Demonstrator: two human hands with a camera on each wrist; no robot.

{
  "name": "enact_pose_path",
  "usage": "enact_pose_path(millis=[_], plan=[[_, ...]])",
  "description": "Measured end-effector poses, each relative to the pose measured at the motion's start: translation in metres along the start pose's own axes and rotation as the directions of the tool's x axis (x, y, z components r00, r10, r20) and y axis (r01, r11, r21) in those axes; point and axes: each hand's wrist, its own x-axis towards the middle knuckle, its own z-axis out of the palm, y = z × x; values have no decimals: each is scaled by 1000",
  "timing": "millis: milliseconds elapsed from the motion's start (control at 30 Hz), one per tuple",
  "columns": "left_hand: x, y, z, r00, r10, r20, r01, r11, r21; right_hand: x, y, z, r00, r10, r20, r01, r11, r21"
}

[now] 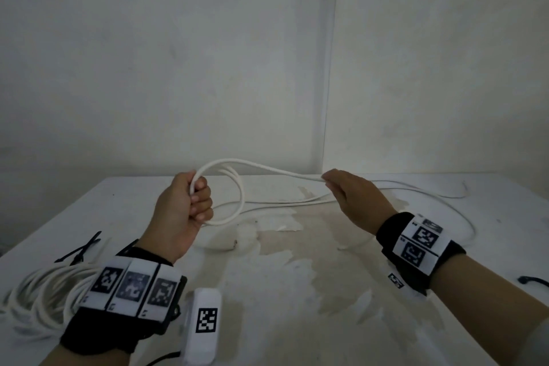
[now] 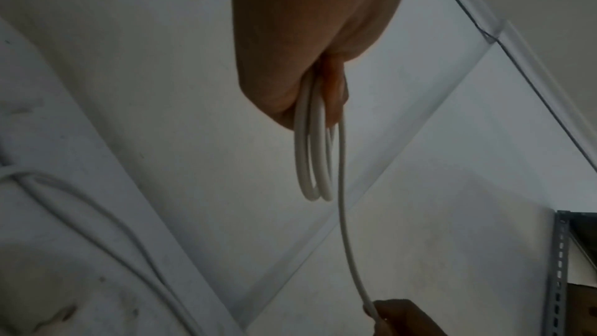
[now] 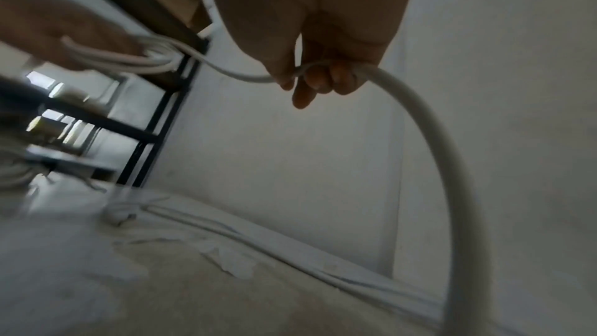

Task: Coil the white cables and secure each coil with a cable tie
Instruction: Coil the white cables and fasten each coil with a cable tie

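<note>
The white cable was part-coiled: a few loops hung in the air above the worktop, w/ one strand running from the loops across to the right. The left hand gripped the loops, fingers curled tight round the bunched strands; in the left wrist view two loops drooped below the fist and a single strand led off to the other hand. The right hand pinched that strand between thumb and fingertips, other fingers loosely bent; in the right wrist view the cable passed thru the pinch and arced down toward the worktop. The rest of the cable trailed in long slack runs over the far right of the worktop, behind and under the right hand. Near the left edge lay a second white cable bundle, partly hidden by the left wrist strap, w/ black cable ties just beyond it. Another black tie sat at the right edge. The worktop was white w/ worn, peeling patches in the middle; plain white walls stood behind.
</note>
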Motion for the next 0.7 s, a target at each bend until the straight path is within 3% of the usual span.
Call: enact_pose_path(millis=[133,267,500,700], plan=[[0,-2,5,998,55,-13,-54,997,56,-3,-12,7,978,-201,59,209,958,-196],[1,-2,12,996,80,-41,-78,995,56,-4,-31,18,934,-348,83,357,892,-278],[5,-3,15,973,201,-115,-167,953,251,-20,-69,26,846,-531,51,529,823,-208],[-1,-25,35,987,155,-46,-125,911,392,-13,-100,27,803,-595,37,595,796,-109]])
